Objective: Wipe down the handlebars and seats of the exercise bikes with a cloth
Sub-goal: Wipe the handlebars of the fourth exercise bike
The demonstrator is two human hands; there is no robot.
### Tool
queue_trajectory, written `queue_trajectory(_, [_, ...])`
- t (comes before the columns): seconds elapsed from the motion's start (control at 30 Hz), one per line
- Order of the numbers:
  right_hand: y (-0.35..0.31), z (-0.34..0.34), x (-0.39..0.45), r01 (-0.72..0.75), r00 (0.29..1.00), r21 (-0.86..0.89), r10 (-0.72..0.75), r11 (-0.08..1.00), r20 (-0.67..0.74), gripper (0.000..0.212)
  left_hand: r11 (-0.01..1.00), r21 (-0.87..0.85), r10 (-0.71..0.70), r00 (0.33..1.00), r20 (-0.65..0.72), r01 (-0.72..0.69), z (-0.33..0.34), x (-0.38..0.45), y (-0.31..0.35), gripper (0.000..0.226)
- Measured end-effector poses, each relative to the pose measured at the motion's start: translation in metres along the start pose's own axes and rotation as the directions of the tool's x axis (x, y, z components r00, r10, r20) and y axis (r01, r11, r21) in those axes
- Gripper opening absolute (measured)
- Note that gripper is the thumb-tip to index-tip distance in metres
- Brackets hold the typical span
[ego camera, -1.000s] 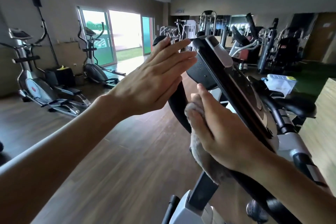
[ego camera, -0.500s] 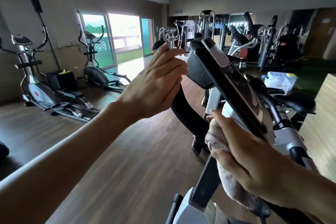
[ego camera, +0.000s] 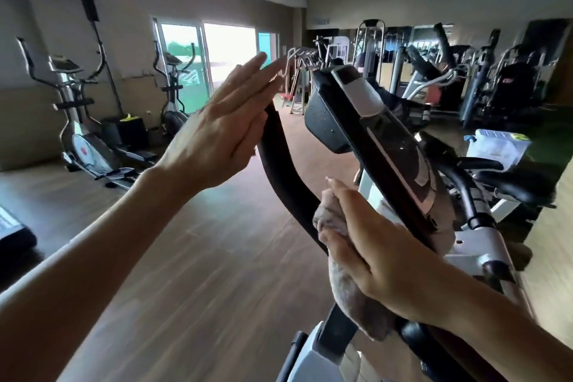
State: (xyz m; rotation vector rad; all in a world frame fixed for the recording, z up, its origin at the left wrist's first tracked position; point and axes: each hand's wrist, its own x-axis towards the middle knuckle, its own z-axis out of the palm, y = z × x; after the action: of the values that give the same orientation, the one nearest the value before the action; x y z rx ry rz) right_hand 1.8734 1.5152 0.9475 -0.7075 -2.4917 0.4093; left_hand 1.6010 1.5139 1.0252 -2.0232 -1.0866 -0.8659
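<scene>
A black curved handlebar [ego camera: 286,177] of the exercise bike rises in front of me, beside the bike's black console [ego camera: 369,136]. My left hand [ego camera: 221,130] lies flat with straight fingers against the upper part of that bar. Lower down, my right hand [ego camera: 369,245] wraps a grey-beige cloth [ego camera: 350,291] round the same bar; the fingers behind the bar are hidden. The bike's black seat [ego camera: 514,186] shows at the right, behind the console.
Two elliptical trainers [ego camera: 90,133] stand along the left wall by the glass doors [ego camera: 217,62]. Weight machines [ego camera: 496,80] fill the back right. A clear plastic box [ego camera: 499,146] sits behind the seat. Wooden floor [ego camera: 186,273] stretches on the left.
My right hand slid the cloth down the bar half a second ago and has come back up. My left hand's fingers have straightened along the upper bar.
</scene>
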Motion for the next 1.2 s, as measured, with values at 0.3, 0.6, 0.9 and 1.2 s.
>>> queue_trajectory(0.3, [-0.021,0.018,0.094,0.136,0.955,-0.129,-0.164,0.982,-0.248,0.07,0.971,0.213,-0.131,0.988,0.081,0.111,-0.006,0.002,0.029,0.046])
queue_trajectory(0.6, [0.021,0.01,0.017,0.21,0.976,0.076,-0.213,0.975,0.04,0.033,0.916,0.364,-0.224,0.968,0.115,0.169,-0.004,-0.005,0.05,0.053])
queue_trajectory(0.9, [0.007,-0.005,0.042,0.235,0.966,0.085,-0.243,0.968,0.09,0.03,0.898,0.377,-0.277,0.957,0.081,0.228,0.009,-0.005,0.062,0.054])
queue_trajectory(1.2, [0.033,-0.003,-0.011,0.223,0.96,0.101,-0.237,0.969,0.15,0.077,0.869,0.446,-0.272,0.96,0.07,0.214,0.017,-0.007,0.079,0.053])
